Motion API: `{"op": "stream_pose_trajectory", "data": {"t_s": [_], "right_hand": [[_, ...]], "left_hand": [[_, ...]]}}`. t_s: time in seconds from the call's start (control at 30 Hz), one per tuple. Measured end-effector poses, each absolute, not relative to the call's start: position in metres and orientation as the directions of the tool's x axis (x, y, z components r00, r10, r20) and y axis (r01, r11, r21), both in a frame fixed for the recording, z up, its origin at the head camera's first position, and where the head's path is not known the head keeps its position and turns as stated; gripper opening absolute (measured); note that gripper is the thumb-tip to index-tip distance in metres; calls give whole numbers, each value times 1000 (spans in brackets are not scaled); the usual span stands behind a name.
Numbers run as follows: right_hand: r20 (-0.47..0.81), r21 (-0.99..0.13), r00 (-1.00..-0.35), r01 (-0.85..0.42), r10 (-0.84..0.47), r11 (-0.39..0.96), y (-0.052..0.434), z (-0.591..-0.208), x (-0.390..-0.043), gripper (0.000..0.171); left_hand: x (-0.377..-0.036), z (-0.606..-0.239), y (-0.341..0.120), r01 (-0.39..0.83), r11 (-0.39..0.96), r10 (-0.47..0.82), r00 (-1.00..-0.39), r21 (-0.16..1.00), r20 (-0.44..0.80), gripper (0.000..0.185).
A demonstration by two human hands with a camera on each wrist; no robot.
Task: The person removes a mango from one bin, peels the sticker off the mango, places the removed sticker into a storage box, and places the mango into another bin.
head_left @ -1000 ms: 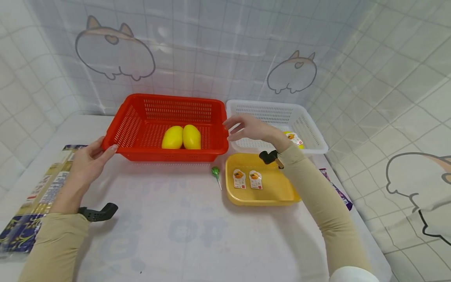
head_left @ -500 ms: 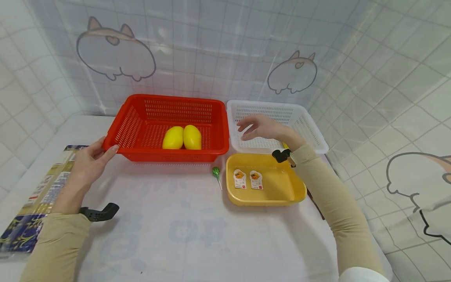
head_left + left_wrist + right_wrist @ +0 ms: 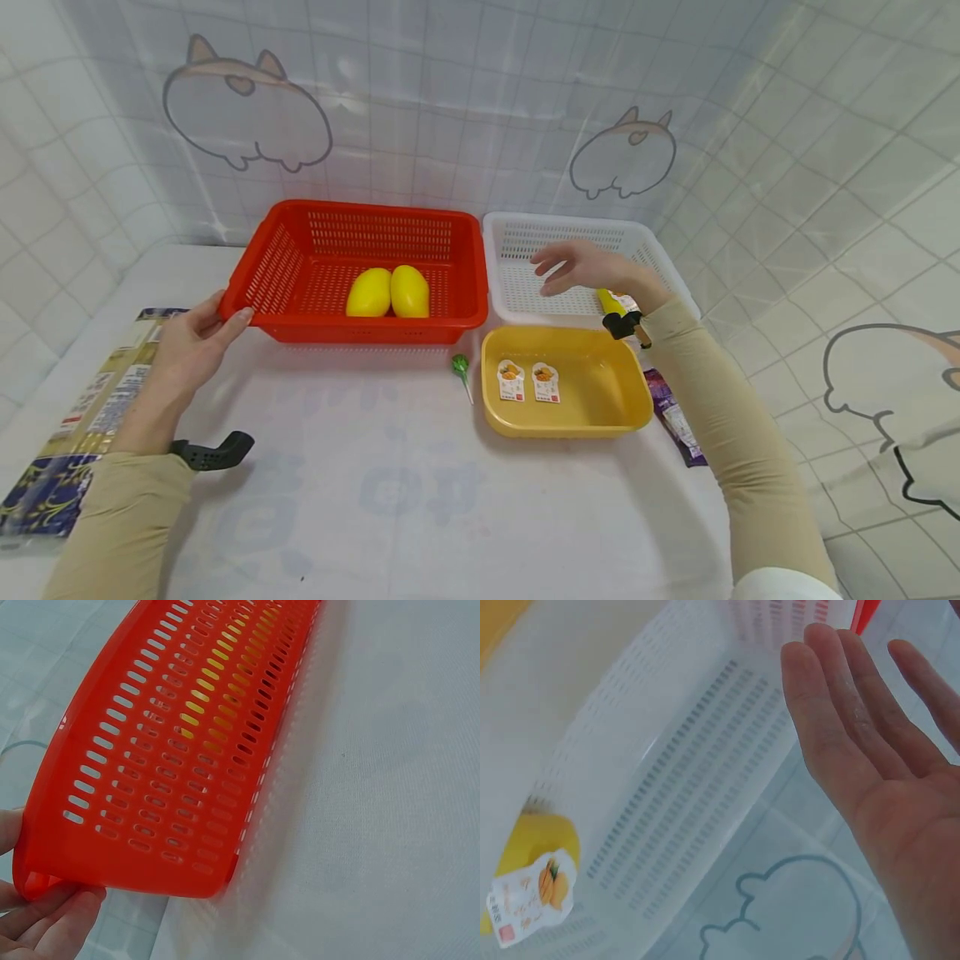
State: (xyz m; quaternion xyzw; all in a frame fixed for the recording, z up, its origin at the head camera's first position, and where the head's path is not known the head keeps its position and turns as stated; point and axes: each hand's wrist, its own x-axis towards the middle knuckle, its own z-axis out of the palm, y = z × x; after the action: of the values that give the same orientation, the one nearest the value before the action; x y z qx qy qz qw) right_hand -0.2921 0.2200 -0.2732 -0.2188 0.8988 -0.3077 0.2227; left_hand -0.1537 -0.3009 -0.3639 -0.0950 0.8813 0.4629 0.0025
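Red basket [image 3: 360, 271] holding two yellow mangoes [image 3: 387, 292] sits on the surface, its near corner gripped by the left hand [image 3: 191, 346], thumb on the rim. The right hand [image 3: 592, 271] hovers with fingers spread and empty above the white basket [image 3: 525, 292], where a labelled yellow fruit [image 3: 536, 881] lies near its wrist. A steady hold on the red basket's corner likely keeps it from sliding. A yellow tray [image 3: 600, 400] lies below the right forearm.

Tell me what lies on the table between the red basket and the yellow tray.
In the head view, a green lollipop lies on the table, in front of the red basket, just left of the yellow tray.
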Motion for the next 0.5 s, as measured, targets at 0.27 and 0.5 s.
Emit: {"op": "stream_pose_trajectory", "data": {"t_s": [0.27, 0.5], "right_hand": [[-276, -632, -811, -252, -517, 733, 240, -271, -298, 62], [-287, -628, -811, -243, -511, 739, 259, -271, -305, 61]], "left_hand": [[-154, -365, -302, -173, 560, -170, -981, 810, -91, 83], [-154, -366, -301, -174, 559, -174, -981, 811, -91, 82]]}}
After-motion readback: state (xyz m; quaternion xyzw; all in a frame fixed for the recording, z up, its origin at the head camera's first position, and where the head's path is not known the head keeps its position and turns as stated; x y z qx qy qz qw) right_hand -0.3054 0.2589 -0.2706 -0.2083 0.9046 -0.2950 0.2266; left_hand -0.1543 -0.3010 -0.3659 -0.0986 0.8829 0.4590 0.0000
